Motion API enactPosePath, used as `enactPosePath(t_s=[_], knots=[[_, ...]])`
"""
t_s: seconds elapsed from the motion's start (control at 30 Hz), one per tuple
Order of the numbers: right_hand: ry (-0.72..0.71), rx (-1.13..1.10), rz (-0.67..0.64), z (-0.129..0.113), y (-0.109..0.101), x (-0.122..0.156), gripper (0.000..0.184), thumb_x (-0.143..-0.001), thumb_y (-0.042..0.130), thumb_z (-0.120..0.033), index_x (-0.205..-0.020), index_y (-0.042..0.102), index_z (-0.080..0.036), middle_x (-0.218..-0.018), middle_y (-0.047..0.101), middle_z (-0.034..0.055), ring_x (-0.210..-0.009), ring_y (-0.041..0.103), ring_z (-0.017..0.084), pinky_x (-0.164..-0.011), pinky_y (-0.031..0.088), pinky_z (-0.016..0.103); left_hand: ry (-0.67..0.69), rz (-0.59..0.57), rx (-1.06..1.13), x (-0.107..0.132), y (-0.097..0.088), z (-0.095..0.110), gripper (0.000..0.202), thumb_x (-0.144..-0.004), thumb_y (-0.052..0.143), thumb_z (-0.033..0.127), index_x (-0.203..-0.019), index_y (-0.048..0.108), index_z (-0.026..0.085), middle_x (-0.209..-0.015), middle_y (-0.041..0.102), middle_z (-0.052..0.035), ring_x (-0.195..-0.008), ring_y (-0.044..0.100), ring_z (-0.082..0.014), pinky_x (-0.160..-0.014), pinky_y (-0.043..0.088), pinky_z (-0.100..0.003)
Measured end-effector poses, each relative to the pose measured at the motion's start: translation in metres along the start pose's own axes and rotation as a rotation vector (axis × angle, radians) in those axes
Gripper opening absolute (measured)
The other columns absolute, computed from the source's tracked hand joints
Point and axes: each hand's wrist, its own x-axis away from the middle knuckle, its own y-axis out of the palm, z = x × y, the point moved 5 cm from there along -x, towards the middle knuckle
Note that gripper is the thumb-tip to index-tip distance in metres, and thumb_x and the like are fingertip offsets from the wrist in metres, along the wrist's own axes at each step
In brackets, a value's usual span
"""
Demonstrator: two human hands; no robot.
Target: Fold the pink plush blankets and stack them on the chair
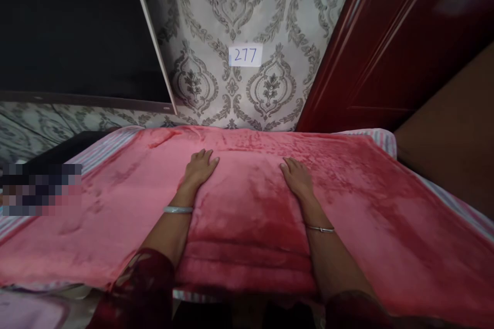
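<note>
A pink-red plush blanket (116,205) lies spread over a bed in front of me. A folded, thicker section of it (247,226) sits between my arms. My left hand (199,167) rests flat on the blanket with fingers stretched out, holding nothing. A little to the right, my right hand (296,177) also lies palm down, fingers extended, on the same fabric. Each wrist wears a bangle.
A striped sheet (380,139) shows under the blanket's edges. Patterned wallpaper with a paper label reading 277 (245,55) is behind the bed. A dark window or screen (73,25) is at upper left and a red-brown door (389,46) at right.
</note>
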Motion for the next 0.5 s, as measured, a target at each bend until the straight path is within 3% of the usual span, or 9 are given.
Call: enactPosePath(t_s=[0.2, 0.37, 0.43, 0.5], knots=[[0.020, 0.008, -0.039, -0.011, -0.010, 0.004, 0.055, -0.107, 0.026, -0.040, -0.153, 0.045, -0.020, -0.160, 0.040, 0.0094, -0.148, 0.032, 0.026, -0.120, 0.029, 0.048, 0.000, -0.026, -0.049, 0.006, -0.009, 0.008, 0.066, -0.099, 0.026, 0.055, -0.155, 0.040, 0.022, -0.163, 0.036, -0.0117, -0.148, 0.035, -0.0313, -0.115, 0.040, -0.049], [0.043, 0.017, -0.172, -0.007, -0.031, 0.015, 0.056, -0.107, 0.028, -0.040, -0.159, 0.035, -0.019, -0.167, 0.025, 0.0102, -0.154, 0.020, 0.028, -0.120, 0.027, 0.049, -0.035, -0.085, -0.109, 0.013, -0.032, 0.019, 0.066, -0.098, 0.033, 0.053, -0.155, 0.040, 0.020, -0.163, 0.035, -0.0154, -0.152, 0.028, -0.0357, -0.120, 0.027, -0.063], [0.075, 0.026, -0.173, -0.005, -0.045, 0.025, 0.057, -0.107, 0.027, -0.042, -0.159, 0.034, -0.020, -0.168, 0.022, 0.0109, -0.154, 0.017, 0.030, -0.119, 0.027, 0.055, 0.021, -0.037, -0.125, 0.028, -0.043, 0.033, 0.065, -0.099, 0.033, 0.051, -0.154, 0.041, 0.017, -0.162, 0.036, -0.0179, -0.153, 0.026, -0.0358, -0.121, 0.019, -0.065], [0.067, 0.054, -0.142, -0.009, -0.058, 0.041, 0.057, -0.107, 0.026, -0.042, -0.159, 0.034, -0.020, -0.168, 0.021, 0.0124, -0.155, 0.016, 0.031, -0.119, 0.026, 0.061, 0.165, -0.014, -0.126, 0.054, -0.046, 0.053, 0.064, -0.100, 0.031, 0.048, -0.155, 0.039, 0.017, -0.164, 0.033, -0.0167, -0.154, 0.023, -0.0328, -0.123, 0.016, -0.062]])
